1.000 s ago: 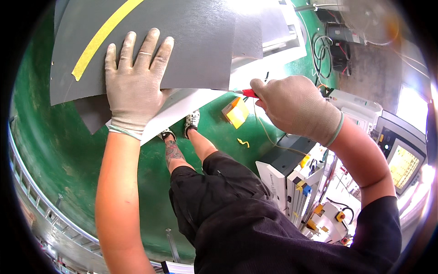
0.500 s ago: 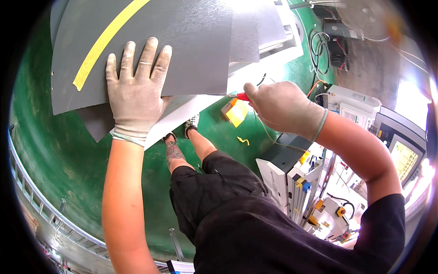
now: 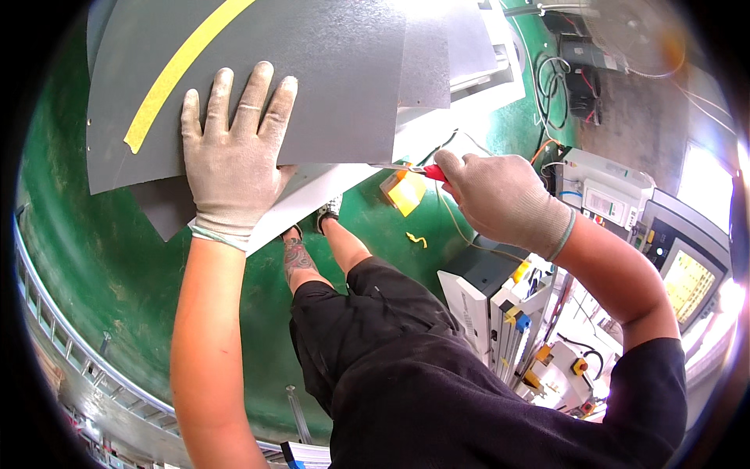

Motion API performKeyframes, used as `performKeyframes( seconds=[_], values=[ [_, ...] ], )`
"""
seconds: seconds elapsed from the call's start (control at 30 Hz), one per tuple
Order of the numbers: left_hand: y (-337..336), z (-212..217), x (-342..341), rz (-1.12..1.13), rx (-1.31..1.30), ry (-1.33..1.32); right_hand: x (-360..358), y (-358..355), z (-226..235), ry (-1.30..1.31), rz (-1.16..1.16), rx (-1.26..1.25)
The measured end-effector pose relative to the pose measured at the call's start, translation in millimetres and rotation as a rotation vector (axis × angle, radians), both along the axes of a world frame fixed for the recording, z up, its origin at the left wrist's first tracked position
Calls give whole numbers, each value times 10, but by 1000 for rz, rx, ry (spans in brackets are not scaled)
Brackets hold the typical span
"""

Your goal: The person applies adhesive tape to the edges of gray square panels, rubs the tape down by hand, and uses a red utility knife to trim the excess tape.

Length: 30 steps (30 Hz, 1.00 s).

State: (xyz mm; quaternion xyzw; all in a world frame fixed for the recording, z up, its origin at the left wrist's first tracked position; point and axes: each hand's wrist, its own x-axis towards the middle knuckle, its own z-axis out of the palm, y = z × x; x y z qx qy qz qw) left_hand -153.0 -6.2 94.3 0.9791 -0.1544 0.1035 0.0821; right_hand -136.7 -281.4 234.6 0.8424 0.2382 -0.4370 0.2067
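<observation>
A large grey sheet with a yellow tape stripe lies on a white table above the green floor. The gloved left hand presses flat on the sheet's near edge, fingers spread and straight, gripping nothing. Just right of that edge, the gloved right hand is closed around a red-handled cutting tool, its tip touching the sheet's lower right edge. Below the sheet, a yellow scrap lies on the floor.
</observation>
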Motion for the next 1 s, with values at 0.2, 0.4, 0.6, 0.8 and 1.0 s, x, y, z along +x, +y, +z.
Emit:
performKeyframes(
  seconds=[0.2,0.4,0.6,0.8,1.0],
  values=[
    [49,-3,-2,7,119,26,84,30,8,69,-30,34],
    [45,-8,7,3,130,38,70,14,-27,71,-32,8],
    [28,-42,-9,8,83,10,24,7,-79,57,-94,39],
    [27,7,4,7,16,14,-64,-85,-236,9,-144,116],
    [8,28,7,19,39,34,-64,-84,-362,30,-168,105]
  ],
)
